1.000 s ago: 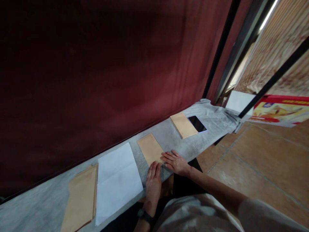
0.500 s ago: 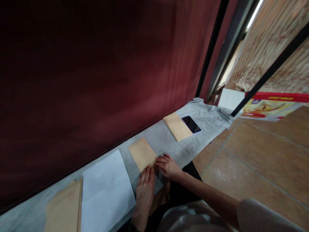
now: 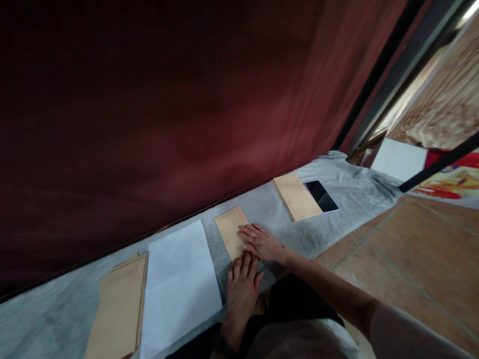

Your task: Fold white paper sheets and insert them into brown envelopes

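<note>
A tan paper envelope (image 3: 230,225) lies flat on the grey cloth in front of me. My right hand (image 3: 260,243) rests on its right side with the fingers stretched across the paper. On the near edge of the envelope lies my left hand (image 3: 244,280), palm down and fingers slightly spread. The two hands nearly touch, and they cover the envelope's near right part. Left of the envelope is a large white sheet of paper (image 3: 179,284) with a faint crease.
A stack of tan envelopes (image 3: 297,197) lies to the right beside a dark-screened phone (image 3: 322,195). More tan envelopes (image 3: 118,309) are at the far left. The grey cloth (image 3: 314,237) covers a narrow surface against a dark red panel (image 3: 224,124). Black poles (image 3: 441,167) stand at the right.
My right hand has moved from the envelope's near corner further up onto its right side. My left hand's fingers have spread a little. The view has shifted, so things sit further right.
</note>
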Demonstrator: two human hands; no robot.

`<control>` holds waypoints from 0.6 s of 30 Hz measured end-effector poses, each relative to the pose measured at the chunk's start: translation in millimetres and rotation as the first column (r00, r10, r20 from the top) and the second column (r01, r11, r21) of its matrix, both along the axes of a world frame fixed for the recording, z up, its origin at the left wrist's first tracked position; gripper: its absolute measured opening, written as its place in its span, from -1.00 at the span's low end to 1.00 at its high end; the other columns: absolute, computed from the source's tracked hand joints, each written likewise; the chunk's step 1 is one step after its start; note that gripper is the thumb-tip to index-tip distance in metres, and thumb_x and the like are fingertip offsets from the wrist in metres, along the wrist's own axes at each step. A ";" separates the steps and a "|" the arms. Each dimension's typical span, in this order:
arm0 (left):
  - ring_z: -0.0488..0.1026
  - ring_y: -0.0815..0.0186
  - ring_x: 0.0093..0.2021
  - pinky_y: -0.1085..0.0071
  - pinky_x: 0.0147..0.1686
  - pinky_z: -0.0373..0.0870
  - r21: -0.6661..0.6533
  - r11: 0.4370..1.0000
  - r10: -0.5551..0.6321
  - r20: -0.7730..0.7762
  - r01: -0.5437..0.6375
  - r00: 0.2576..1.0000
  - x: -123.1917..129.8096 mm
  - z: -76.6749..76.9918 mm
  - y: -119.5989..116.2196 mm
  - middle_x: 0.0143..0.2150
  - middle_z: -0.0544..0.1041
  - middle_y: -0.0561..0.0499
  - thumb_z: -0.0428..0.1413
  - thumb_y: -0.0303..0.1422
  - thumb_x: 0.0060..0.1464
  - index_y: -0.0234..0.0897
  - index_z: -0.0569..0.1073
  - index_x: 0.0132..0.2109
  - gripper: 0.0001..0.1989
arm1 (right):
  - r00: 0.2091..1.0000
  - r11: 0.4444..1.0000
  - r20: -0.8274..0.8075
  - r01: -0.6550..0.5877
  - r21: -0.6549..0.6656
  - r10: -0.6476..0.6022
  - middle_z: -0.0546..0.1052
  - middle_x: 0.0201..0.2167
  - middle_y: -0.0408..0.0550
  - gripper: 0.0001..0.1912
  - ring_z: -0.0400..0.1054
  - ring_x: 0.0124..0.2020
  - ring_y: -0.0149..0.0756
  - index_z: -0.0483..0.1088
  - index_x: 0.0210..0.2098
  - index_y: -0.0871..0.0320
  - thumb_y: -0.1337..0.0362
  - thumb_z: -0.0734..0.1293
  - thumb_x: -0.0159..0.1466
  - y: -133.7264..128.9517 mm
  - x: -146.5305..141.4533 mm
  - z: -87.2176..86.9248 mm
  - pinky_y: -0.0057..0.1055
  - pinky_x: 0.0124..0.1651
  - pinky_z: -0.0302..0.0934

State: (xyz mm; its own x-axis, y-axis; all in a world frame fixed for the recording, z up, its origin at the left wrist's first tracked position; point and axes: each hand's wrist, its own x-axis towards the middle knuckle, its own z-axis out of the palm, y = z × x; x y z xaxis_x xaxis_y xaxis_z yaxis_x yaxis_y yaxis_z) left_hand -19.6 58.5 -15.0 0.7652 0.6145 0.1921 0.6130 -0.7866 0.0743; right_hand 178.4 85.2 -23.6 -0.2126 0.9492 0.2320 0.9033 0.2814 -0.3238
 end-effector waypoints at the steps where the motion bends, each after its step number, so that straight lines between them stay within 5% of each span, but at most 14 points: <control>1: 0.33 -0.03 0.26 0.00 0.10 0.40 -0.010 1.000 0.001 0.006 -0.001 1.000 0.2 0.7 -0.2 0.37 0.36 -0.08 0.01 -0.24 0.35 -0.05 0.34 0.35 -0.54 | 1.000 1.000 0.016 0.017 0.008 -0.018 0.20 0.43 0.04 -0.46 0.07 0.44 -0.20 0.16 0.41 0.12 0.13 0.17 0.49 6.6 1.3 -2.4 -0.11 0.46 -0.05; 12: 0.32 0.01 0.26 0.01 0.15 0.34 -0.055 0.998 0.034 0.014 -0.033 0.999 3.3 6.7 -3.1 0.41 0.32 0.02 0.03 -0.24 0.34 0.01 0.28 0.39 -0.49 | 0.979 0.980 0.049 0.195 0.025 -0.196 0.15 0.44 0.14 -0.41 0.02 0.46 -0.11 0.08 0.44 0.23 0.10 0.07 0.52 63.0 1.5 -5.2 0.03 0.50 -0.24; 18: 0.34 0.02 0.23 0.05 0.09 0.37 -0.055 0.998 0.045 0.020 -0.044 0.999 3.4 5.0 -0.9 0.37 0.38 -0.02 -0.02 -0.31 0.35 -0.07 0.32 0.36 -0.53 | 0.982 0.982 0.031 0.183 0.042 -0.185 0.14 0.45 0.14 -0.42 0.05 0.45 -0.11 0.06 0.44 0.25 0.12 0.05 0.53 24.2 -3.9 -8.0 -0.02 0.49 -0.18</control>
